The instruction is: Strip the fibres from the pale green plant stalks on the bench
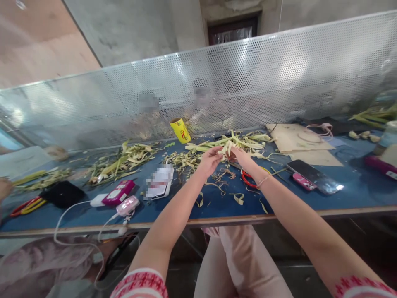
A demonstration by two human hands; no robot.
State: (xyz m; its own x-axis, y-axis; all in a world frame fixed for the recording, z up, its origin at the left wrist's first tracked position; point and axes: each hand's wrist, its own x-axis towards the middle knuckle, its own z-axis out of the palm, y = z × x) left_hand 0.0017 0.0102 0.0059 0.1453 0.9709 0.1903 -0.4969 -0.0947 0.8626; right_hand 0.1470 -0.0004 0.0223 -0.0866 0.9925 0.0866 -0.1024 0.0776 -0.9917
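Observation:
My left hand [210, 160] and my right hand [241, 157] meet above the middle of the blue table. Between them are pale yellow-green leafy strips [228, 147], like husk. The fingers of both hands are bent in around the strips, and the fingertips are partly hidden. Just behind lies a pile of long pale green husks [248, 141]. Small shredded bits [184, 160] are scattered left of my left hand. A red-handled tool [248, 179] lies under my right wrist, partly covered by it.
A yellow printed tube [180, 130] stands tilted near the perforated metal panel [136, 82]. To the left are another husk pile [124, 161], a white packet [159, 182], a magenta box [118, 193] and a white cable [58, 223]. A phone [310, 174] and brown cardboard [297, 138] lie right. Another person's hand [4, 188] shows far left.

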